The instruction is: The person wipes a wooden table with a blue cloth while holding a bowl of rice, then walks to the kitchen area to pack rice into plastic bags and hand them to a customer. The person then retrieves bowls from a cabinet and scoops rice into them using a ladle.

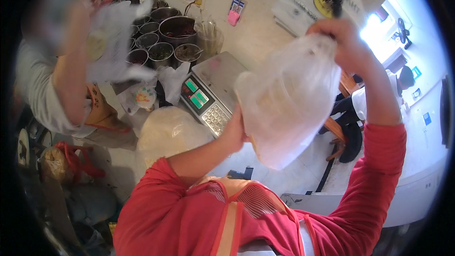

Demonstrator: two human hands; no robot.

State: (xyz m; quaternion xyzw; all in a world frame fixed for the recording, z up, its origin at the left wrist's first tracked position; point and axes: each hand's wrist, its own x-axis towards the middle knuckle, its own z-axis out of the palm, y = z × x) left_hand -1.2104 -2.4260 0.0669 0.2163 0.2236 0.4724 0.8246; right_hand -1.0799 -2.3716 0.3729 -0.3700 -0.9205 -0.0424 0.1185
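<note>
A whitish translucent plastic bag (288, 103) hangs between my two hands, blurred in places. My right hand (332, 41) is raised and grips its gathered top corner. My left hand (236, 129) holds the bag's left edge, its fingers partly hidden by the plastic. Something pale tan shows faintly through the bag; its kind cannot be made out. Below and beyond my left hand is a digital scale (217, 117) with lit green displays and a keypad. A large clear bag (174, 131) with pale contents sits beside the scale, partly behind my left forearm.
Metal pots (177, 30) stand grouped beyond the scale. At left a co-worker's raised arm (71, 64) is near another white plastic bag (110, 39). Printed plastic bags (302, 7) hang on the wall beside my right hand. A seated person (359, 103) is at right.
</note>
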